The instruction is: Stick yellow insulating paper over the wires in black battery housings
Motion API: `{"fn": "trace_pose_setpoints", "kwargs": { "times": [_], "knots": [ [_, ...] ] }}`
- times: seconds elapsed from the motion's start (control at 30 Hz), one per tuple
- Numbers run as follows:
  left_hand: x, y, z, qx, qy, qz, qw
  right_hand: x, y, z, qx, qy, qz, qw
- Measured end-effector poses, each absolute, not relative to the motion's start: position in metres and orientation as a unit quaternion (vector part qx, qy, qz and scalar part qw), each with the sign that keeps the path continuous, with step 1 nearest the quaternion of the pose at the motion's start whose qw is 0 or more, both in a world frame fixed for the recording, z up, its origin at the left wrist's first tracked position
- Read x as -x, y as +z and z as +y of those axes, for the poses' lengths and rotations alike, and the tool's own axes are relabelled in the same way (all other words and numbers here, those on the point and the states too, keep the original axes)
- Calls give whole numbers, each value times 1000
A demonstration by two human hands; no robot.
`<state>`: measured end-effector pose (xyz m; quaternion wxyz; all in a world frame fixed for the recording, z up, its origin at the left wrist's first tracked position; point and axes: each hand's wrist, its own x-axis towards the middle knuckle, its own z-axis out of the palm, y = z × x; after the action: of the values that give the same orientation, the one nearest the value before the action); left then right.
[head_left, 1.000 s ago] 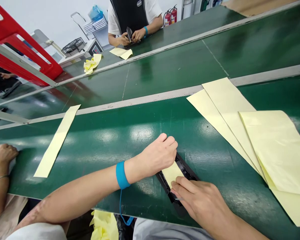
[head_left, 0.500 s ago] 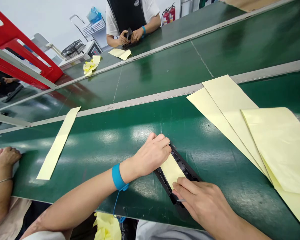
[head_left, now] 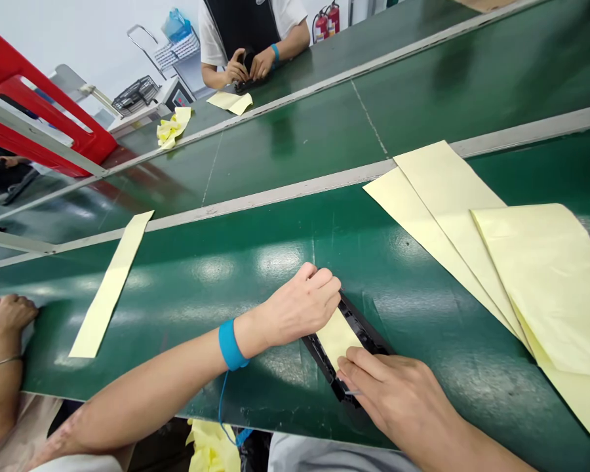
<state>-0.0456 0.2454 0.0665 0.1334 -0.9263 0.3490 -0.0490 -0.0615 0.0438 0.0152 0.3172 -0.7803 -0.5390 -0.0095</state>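
Note:
A long black plastic housing (head_left: 368, 333) lies slantwise on the green bench in front of me, a pale yellow paper strip (head_left: 338, 337) running along its inside. My left hand (head_left: 307, 303), with a blue wrist strap (head_left: 232, 345), curls its fingers over the housing's far end; the fingertips are hidden. At the near end, my right hand (head_left: 398, 393) has thumb and fingers closed on the lower end of the strip and rests against the housing. A thin grey metallic edge (head_left: 353, 393) shows beneath its fingers; what it belongs to is hidden.
Large yellow paper sheets (head_left: 535, 282) overlap at the right. A narrow yellow strip (head_left: 113, 285) lies to the left, near a neighbour's forearm (head_left: 2, 354). Pale rails (head_left: 285, 196) divide the bench. Opposite, a co-worker's hands (head_left: 250, 67) handle a dark part.
The view has shifted slightly. My left hand has moved very little at the housing's far end, and my right hand keeps its place on the strip.

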Motion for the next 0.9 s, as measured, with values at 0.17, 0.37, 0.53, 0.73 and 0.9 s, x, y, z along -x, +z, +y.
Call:
{"fn": "trace_pose_setpoints", "kwargs": {
  "times": [0.17, 0.37, 0.53, 0.73, 0.9],
  "knots": [
    [53, 59, 251, 933, -99, 330, 101, 62, 13, 42, 781, 5, -543, 309],
    [77, 61, 253, 948, -79, 309, 2, 62, 14, 42, 783, 3, -546, 299],
    [85, 61, 253, 978, -47, 184, -90, 58, 20, 43, 782, -8, -548, 296],
    [91, 55, 243, 973, -69, 218, -41, 61, 18, 44, 816, -80, -501, 276],
    [123, 43, 227, 981, -87, 106, -139, 66, 18, 45, 828, -108, -478, 274]
  ]
}}
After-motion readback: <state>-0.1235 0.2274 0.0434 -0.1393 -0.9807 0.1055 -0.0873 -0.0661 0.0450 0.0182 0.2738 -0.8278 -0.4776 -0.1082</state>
